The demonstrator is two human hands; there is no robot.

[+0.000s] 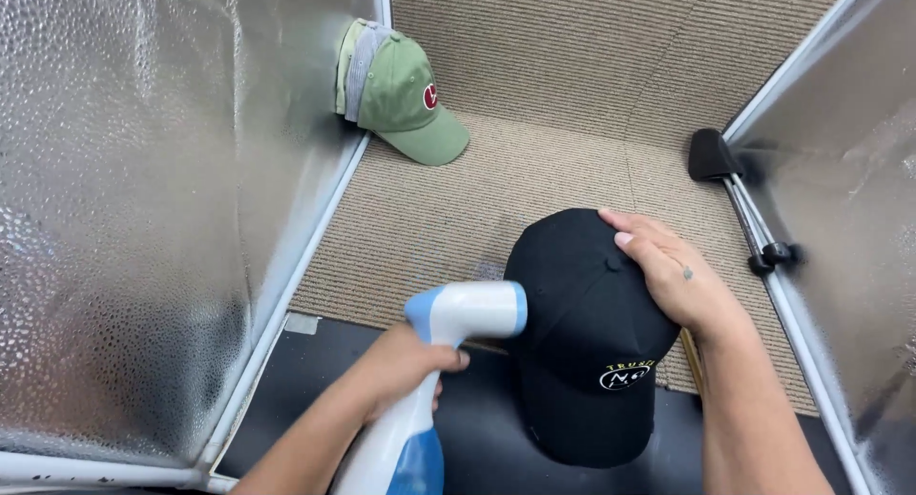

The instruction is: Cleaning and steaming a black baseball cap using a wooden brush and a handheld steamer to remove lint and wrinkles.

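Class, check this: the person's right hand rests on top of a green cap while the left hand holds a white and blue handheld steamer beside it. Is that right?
Not quite. The head view shows the right hand on a black cap; the green cap lies apart by the silver panel. The left hand does hold the steamer.

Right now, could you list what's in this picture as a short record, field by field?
left hand: grips a white and blue handheld steamer, nozzle at the black cap
right hand: rests on top of the black cap
black cap: brim toward the camera, white emblem on front
green cap: apart, leaning by the left panel
floor: beige carpet
sides: shiny silver panels
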